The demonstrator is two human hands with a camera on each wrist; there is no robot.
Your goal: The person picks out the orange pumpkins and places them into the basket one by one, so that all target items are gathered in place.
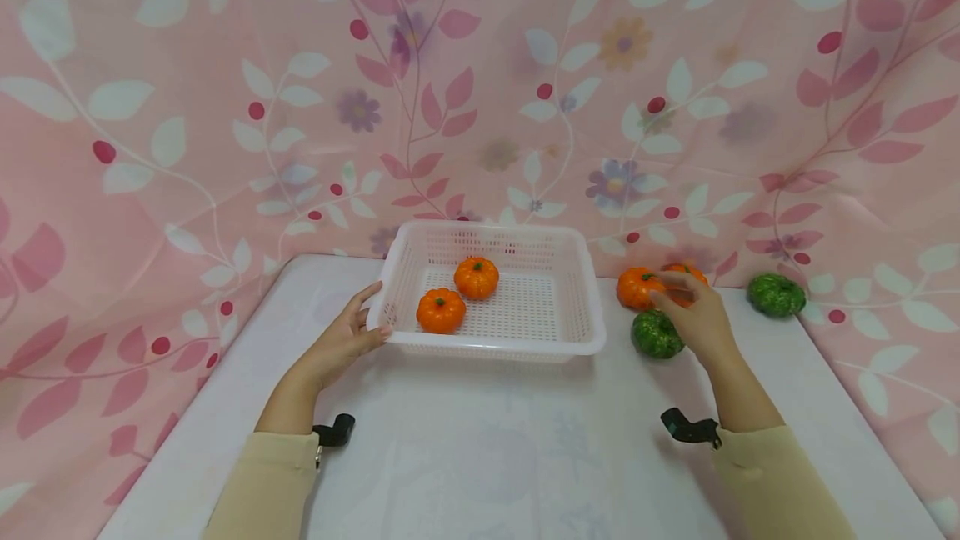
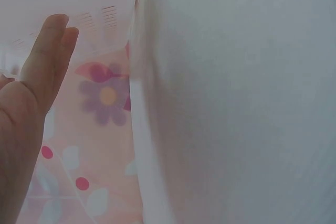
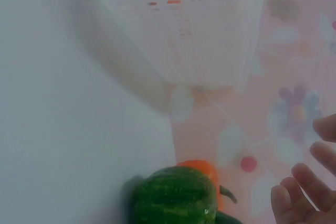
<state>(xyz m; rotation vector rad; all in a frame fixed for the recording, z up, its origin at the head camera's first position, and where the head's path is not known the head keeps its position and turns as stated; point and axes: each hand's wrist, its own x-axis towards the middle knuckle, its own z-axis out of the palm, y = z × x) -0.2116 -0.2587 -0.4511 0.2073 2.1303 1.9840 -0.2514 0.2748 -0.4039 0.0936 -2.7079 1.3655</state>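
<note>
A white plastic basket [image 1: 487,346] holds two small orange pumpkins, one nearer the front [image 1: 441,311] and one behind it [image 1: 476,277]. My left hand [image 1: 337,344] rests at the basket's left front corner, thumb on the rim; in the left wrist view its fingers [image 2: 44,59] are straight along the basket's side. To the right, my right hand [image 1: 697,315] hovers over two more orange pumpkins, one at left [image 1: 637,288] and another partly hidden behind the fingers [image 1: 686,276]. Its fingers are spread, with nothing between them. Just below lies a green pumpkin [image 1: 657,334].
Another green pumpkin [image 1: 776,295] lies at the table's right back edge. The white-covered table [image 1: 487,448] meets a pink floral cloth [image 1: 480,107] hanging behind it. Each wrist carries a black camera mount, one left [image 1: 335,430], one right [image 1: 688,426].
</note>
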